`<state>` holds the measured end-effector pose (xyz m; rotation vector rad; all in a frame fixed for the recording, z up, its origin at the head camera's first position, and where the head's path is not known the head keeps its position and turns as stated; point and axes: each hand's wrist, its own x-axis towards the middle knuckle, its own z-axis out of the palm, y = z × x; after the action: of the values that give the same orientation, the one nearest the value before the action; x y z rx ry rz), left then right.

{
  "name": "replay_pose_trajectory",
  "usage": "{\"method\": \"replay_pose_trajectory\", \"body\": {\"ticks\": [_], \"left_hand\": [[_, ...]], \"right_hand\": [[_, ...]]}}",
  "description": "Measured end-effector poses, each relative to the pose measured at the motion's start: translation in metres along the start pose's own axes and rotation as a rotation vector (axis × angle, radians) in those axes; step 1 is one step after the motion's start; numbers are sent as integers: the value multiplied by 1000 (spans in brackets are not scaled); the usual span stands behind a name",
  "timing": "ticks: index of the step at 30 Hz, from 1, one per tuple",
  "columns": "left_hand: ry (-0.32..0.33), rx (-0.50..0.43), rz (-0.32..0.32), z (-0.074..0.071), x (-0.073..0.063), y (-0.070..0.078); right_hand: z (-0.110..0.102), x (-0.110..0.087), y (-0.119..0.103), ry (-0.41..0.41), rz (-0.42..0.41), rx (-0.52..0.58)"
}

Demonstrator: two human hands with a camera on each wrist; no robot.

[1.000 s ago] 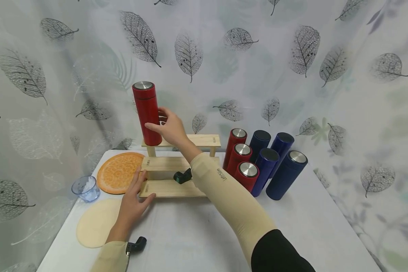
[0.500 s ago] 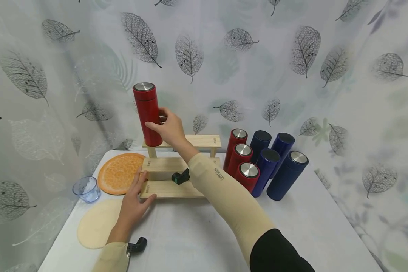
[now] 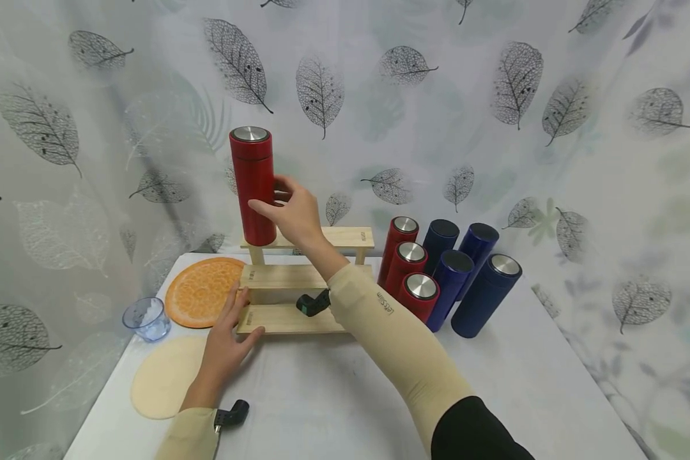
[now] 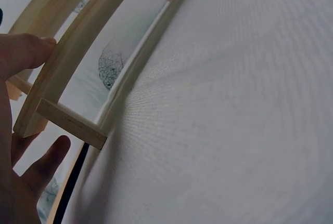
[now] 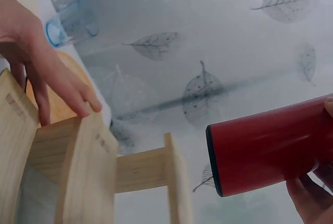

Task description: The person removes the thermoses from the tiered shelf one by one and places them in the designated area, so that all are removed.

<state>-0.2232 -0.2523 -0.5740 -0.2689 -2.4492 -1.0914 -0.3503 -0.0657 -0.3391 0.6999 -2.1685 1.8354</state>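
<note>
My right hand (image 3: 298, 214) grips a red thermos bottle (image 3: 253, 185) with a silver lid, thumb in front and fingers behind. The bottle stands nearly upright at the left end of the top tier of a three-tier wooden rack (image 3: 282, 277). In the right wrist view a gap shows between the bottle's dark base (image 5: 214, 160) and the top plank (image 5: 177, 182). My left hand (image 3: 224, 348) holds the rack's left end, its thumb at the lowest tier's front and fingertips (image 5: 78, 107) on the middle tier.
Right of the rack stand several red, blue and navy thermos bottles (image 3: 448, 287). An orange round mat (image 3: 201, 294), a cream round mat (image 3: 163, 383) and a blue glass (image 3: 149, 322) lie to the left. A leaf-print curtain (image 3: 345, 96) hangs behind the white table (image 3: 322, 409).
The red thermos bottle has risen a little, shifted slightly right and come more upright in my right hand. My left hand stays at the rack's left end.
</note>
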Motion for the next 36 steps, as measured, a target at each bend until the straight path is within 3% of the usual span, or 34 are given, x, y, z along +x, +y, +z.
{"method": "replay_pose_trajectory", "body": {"ticks": [8,17,25,31,36], "left_hand": [[0,-3,2,2,-1,-1],[14,-16,17,2,-3,-4],[15,-13,21,2,-3,-2],[29,-40,44,3,-1,-1],[34,-21,50,4,0,-2]], "right_hand": [[-30,-15,-18,16,-37,61],[-58,-40,-33,4,-138,68],[-85,-65,-45,4,-169,81],[-105,-78,-51,34,-213,79],[-119,-87,-54,75,-203,38]]}}
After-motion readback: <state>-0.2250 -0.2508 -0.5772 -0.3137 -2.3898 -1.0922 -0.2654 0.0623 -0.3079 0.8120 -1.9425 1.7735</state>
